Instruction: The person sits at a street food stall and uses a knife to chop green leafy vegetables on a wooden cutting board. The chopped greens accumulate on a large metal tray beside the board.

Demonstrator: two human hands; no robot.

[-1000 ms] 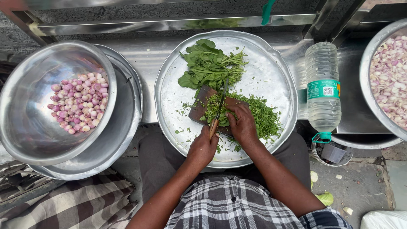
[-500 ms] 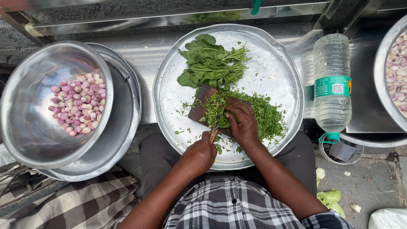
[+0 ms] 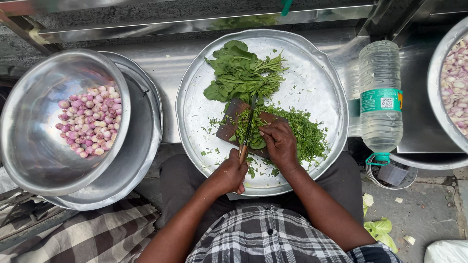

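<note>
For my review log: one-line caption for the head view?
Left hand chops greens with knife; right hand steadies them.

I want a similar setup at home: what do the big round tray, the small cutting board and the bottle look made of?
The tray looks like thin, dull silvery metal, perhaps aluminium or steel, with a soft sheen. The cutting board looks like dark brown wood with a matt surface. The bottle is clear ribbed plastic, see-through, with a green cap ring.
</note>
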